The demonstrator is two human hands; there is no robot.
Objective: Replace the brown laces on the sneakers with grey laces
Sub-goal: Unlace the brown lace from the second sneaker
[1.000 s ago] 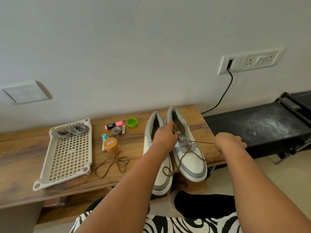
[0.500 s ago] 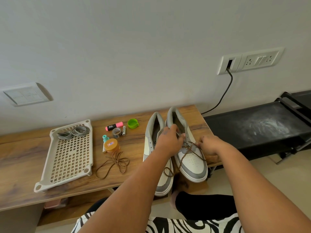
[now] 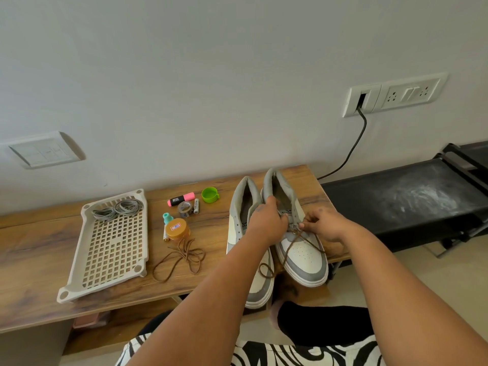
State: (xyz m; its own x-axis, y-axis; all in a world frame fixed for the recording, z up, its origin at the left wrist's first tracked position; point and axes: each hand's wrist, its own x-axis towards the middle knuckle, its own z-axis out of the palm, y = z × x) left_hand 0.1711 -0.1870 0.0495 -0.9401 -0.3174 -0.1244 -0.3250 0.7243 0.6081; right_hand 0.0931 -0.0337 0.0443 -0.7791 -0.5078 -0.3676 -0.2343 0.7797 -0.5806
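We judge the job to be partway through its first half: one brown lace (image 3: 182,257) already lies loose in a tangle on the counter (image 3: 34,262), just in front of the small orange jar (image 3: 177,228), and the left sneaker (image 3: 249,249) shows bare eyelets as far as we can see past the arm. The right sneaker (image 3: 301,249) still carries its brown lace (image 3: 285,253), threaded only near the lowest eyelets with its ends trailing over the toe and down between the two shoes. Our left hand (image 3: 266,223) is curled over the tongue area, steadying that shoe, while our right hand (image 3: 323,224) has its fingertips (image 3: 302,225) pinched on the lace at the eyelets, so we take the current step to be drawing out the last crossings. Neither shoe has any grey in it yet, so all the relacing is left. As for containers, the white perforated tray (image 3: 111,273) holds the grey laces (image 3: 118,208), coiled in two bundles at its far end; the rest of it holds nothing we can see. A green cap (image 3: 210,194) sits open and apparently empty.
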